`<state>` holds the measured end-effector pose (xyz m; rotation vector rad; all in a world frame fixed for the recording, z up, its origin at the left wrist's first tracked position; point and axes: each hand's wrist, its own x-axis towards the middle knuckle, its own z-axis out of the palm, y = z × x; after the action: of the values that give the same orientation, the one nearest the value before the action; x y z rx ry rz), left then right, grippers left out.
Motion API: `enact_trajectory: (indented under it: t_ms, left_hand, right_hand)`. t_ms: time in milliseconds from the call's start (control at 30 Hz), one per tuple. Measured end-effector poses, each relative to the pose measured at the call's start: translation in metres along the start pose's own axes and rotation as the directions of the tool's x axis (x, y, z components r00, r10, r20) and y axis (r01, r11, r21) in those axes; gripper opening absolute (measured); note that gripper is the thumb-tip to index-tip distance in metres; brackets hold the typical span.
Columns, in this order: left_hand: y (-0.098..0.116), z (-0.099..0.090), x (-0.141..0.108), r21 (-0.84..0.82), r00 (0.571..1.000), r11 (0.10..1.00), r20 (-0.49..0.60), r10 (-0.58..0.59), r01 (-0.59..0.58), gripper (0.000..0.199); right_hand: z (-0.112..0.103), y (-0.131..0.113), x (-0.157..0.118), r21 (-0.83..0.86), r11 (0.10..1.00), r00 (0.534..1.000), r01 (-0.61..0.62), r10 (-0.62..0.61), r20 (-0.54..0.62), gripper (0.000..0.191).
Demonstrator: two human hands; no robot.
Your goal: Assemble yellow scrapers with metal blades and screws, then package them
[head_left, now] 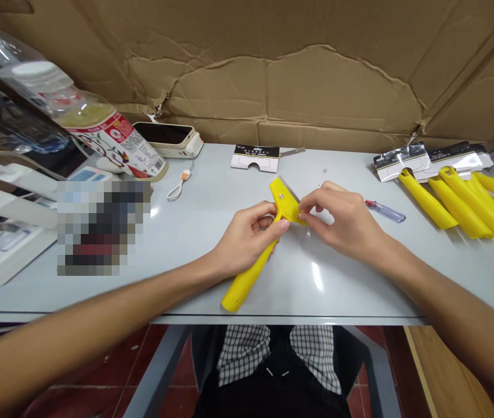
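Observation:
My left hand (253, 235) is wrapped round the neck of a yellow scraper (249, 281), its handle slanting down toward the table's front edge. A metal blade shows along the far edge of the scraper's wide head, and a shiny screw sits in the head's left part. My right hand (342, 217) is closed in a pinch at the right corner of the head. Whatever is between those fingertips is too small to make out. Beside the right hand lies a screwdriver (388, 211) with a clear handle, partly hidden by that hand. A tiny metal piece (325, 170) rests farther back.
Several yellow scrapers (468, 203) with black-and-white cards lie at the right. Another card (255, 158) and a thin metal strip (292, 152) are at the back. Leftward stand a drink bottle (116, 139), a phone (163, 133) and a short cable (179, 186). Cardboard (273, 87) walls the rear.

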<state>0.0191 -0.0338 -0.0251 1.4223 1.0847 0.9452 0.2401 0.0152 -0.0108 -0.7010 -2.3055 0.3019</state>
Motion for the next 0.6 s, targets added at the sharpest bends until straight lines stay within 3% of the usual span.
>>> enact_trajectory:
  t_ms: [367,500,600]
  left_hand:
    - [0.0009,-0.0013,0.0005,0.025,1.000,0.999,0.011,0.026,-0.026,0.017]
    - [0.0003,-0.0022,0.0003,0.020,1.000,1.000,0.008,0.022,-0.022,0.016]
    - [0.0000,-0.0019,-0.0001,0.006,1.000,1.000,0.010,0.010,-0.010,0.019]
  right_hand:
    - [-0.0026,-0.0021,0.0016,0.179,0.957,0.973,-0.230,0.221,0.067,0.008]
    - [-0.0035,-0.0019,0.0026,0.229,0.916,0.943,-0.330,0.310,0.118,0.004]
    - [-0.0030,-0.0007,0.0036,0.307,0.842,0.896,-0.444,0.414,0.160,0.005]
